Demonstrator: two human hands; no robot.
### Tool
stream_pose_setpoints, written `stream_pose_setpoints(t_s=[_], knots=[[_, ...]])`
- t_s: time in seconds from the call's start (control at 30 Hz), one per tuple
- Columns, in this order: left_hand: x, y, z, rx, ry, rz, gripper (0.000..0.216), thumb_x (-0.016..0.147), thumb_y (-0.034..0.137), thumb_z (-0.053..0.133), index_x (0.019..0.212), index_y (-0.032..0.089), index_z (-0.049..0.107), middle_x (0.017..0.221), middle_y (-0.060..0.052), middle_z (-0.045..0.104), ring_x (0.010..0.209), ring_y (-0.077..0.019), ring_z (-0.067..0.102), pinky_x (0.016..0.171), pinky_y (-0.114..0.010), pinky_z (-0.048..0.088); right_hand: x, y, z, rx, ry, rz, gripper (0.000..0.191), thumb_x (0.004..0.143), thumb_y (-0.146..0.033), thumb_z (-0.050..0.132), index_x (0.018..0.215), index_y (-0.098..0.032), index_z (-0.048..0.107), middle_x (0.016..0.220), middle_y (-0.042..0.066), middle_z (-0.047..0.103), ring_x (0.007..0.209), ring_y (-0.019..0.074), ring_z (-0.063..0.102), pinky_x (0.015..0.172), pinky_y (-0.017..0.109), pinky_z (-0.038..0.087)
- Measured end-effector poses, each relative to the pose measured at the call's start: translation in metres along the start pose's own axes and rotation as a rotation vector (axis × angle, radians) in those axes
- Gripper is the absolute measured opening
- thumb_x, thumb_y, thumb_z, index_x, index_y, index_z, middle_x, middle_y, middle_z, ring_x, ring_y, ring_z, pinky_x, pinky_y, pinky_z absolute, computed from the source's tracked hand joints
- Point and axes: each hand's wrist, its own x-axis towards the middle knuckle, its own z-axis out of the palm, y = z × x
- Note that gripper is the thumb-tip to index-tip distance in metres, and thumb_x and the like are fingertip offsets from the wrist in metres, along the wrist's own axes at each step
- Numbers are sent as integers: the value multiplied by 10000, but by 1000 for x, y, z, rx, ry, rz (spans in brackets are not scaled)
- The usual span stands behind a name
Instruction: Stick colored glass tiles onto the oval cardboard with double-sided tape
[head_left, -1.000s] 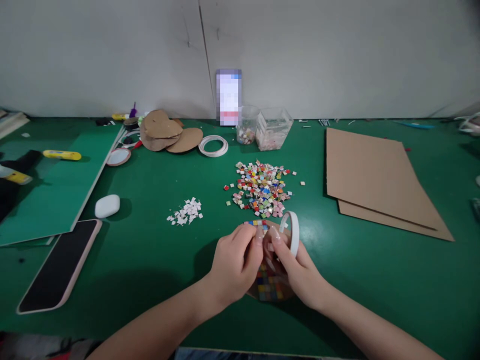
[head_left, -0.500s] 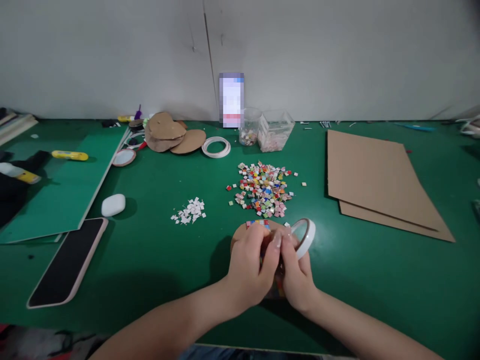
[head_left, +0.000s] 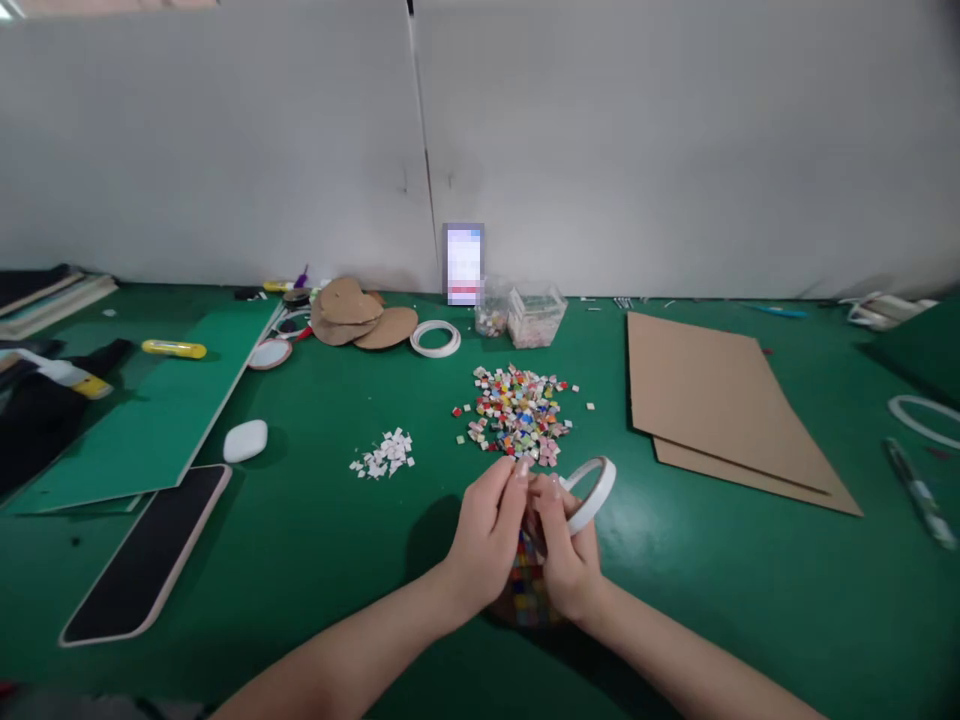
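Note:
My left hand (head_left: 489, 530) and my right hand (head_left: 570, 555) meet at the fingertips, both closed. A roll of white tape (head_left: 596, 497) hangs in my right hand, tilted on edge. The left thumb and fingers pinch together; what is between them is hidden. Below the hands lies a round piece covered with colourful mosaic tiles (head_left: 529, 590), mostly hidden by the hands. Just beyond the fingertips is a heap of loose coloured tiles (head_left: 521, 415). Left of the hands lies a small pile of white paper scraps (head_left: 386, 453).
At the left are a phone (head_left: 150, 555), a white case (head_left: 246, 440) and a green board (head_left: 150, 420). Cardboard discs (head_left: 386, 328), a tape ring (head_left: 435, 339), clear tubs (head_left: 536, 318) and a lit screen (head_left: 463, 262) stand behind. Cardboard sheets (head_left: 712, 400) and a pen (head_left: 921, 492) are at right.
The view has tilted up and shifted right, bringing in the pen and a white ring. My hands, with the tape roll, now cover the far edge of the tiled piece.

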Motion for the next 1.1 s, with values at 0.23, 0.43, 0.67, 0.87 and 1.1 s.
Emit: stream_pose_setpoints(t_s=[0.23,0.43,0.67,0.87,1.1], knots=[[13,38,-6,-156,44,111,300,862,363,427,626,197,344,593,54,329,557,-96,321,535,-207,318,27,-24,12,161,66,-95,312,859,-434,445,691,-198,559,621,-13,532,569,114,499,560,238,444],[38,81,-3,-89,213,257,294,882,294,380,617,201,290,585,53,332,550,-96,322,527,-207,307,63,-60,26,193,98,-276,359,895,-388,398,645,-185,555,555,-21,499,505,103,475,479,214,413],[50,82,-9,22,237,308,277,890,292,324,628,210,286,589,46,315,522,-107,316,488,-211,293,72,-60,29,177,192,-248,296,830,-442,498,750,-191,633,590,7,570,626,162,588,576,250,487],[59,63,-18,-128,251,41,260,833,395,446,654,206,451,686,-1,482,639,-133,459,581,-209,379,81,-35,18,252,116,80,348,724,-516,589,806,-184,651,765,56,671,679,182,622,529,238,507],[61,60,-9,-458,224,-123,394,702,522,591,596,190,407,576,50,341,515,-83,353,481,-176,339,81,-22,21,327,233,319,428,618,-587,634,742,-177,635,571,8,623,565,175,610,463,237,491]])
